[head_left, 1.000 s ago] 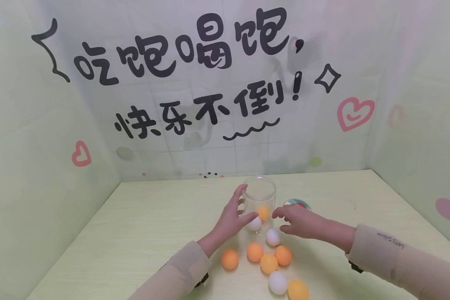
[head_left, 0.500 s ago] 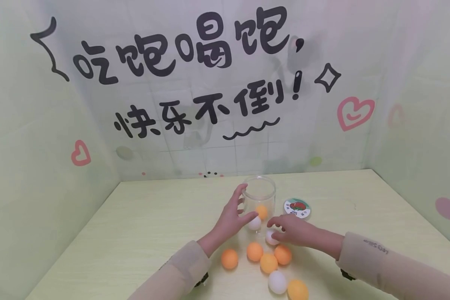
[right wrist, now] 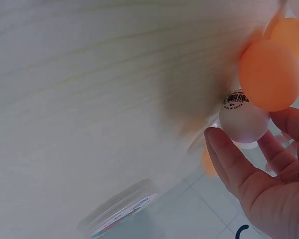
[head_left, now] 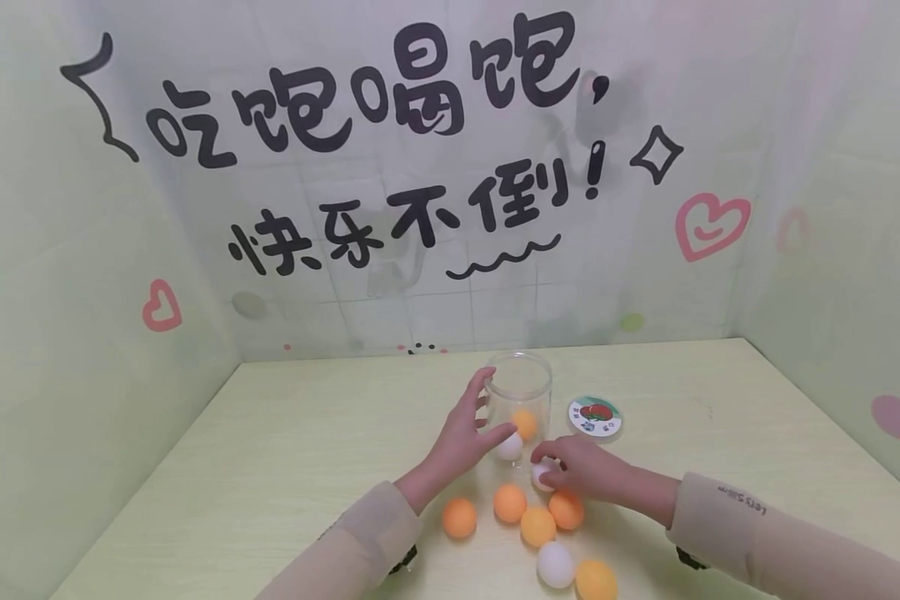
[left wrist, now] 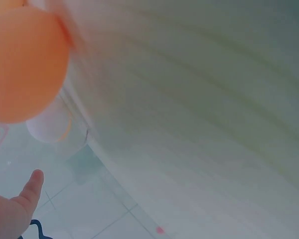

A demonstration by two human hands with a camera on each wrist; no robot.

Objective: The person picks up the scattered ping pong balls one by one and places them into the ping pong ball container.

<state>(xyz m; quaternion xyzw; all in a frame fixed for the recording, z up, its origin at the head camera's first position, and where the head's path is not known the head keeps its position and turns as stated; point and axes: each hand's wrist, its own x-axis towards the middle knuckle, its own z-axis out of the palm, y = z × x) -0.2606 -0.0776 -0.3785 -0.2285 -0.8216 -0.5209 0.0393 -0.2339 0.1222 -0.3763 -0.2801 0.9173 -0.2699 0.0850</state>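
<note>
My left hand (head_left: pixel 453 442) holds a clear jar (head_left: pixel 520 387) upright on the table, thumb across its near side and fingers round its left. Inside the jar lie an orange ping-pong ball (head_left: pixel 525 424) and a white ping-pong ball (head_left: pixel 509 446). Just in front of it, my right hand (head_left: pixel 588 468) pinches another white ping-pong ball (right wrist: pixel 244 119) between thumb and fingers, low at the table. An orange ball (right wrist: pixel 271 74) sits right beside that ball. The left wrist view catches only part of the left hand, near a large orange ball (left wrist: pixel 25 64).
Several loose balls lie nearer the front, among them an orange one (head_left: pixel 460 518), a yellow-orange one (head_left: pixel 537 527) and a white one (head_left: pixel 556 565). A round lid (head_left: pixel 596 417) with a red picture lies right of the jar. Printed curtains surround the table (head_left: pixel 307 433).
My right hand has moved left and toward the front, from beside the jar down onto the white ball, uncovering the lid. The left hand and jar have stayed in place.
</note>
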